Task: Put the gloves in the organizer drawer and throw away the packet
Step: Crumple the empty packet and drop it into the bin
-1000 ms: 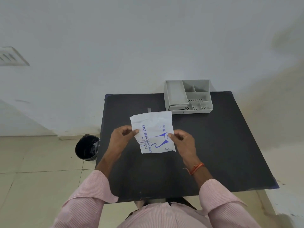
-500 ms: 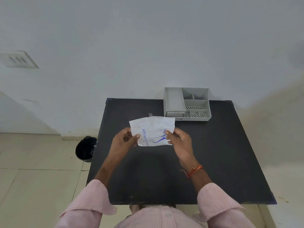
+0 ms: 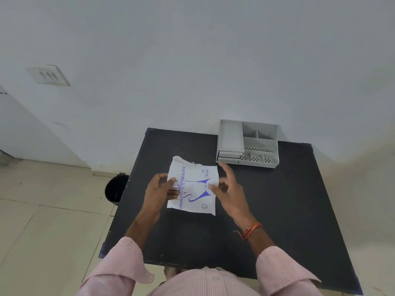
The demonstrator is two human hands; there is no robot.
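A white glove packet [image 3: 193, 186] with blue print hangs above the middle of the black table [image 3: 277, 210]. My left hand [image 3: 159, 190] pinches its left edge. My right hand [image 3: 226, 189] touches its right edge with the thumb while the other fingers are spread apart. The packet's top edge looks ragged. No gloves show outside it. The grey organizer [image 3: 248, 144] stands at the table's far right, its small drawer [image 3: 229, 155] at the front left looking shut. A black bin [image 3: 116, 189] sits on the floor left of the table.
A white wall rises right behind the table and organizer. A switch plate [image 3: 48, 74] is on the wall at the left. Beige floor tiles lie to the left of the table.
The packet was folded and held low half a second ago; now it hangs flat and upright. My right hand has loosened, its fingers now spread. The camera has tilted.
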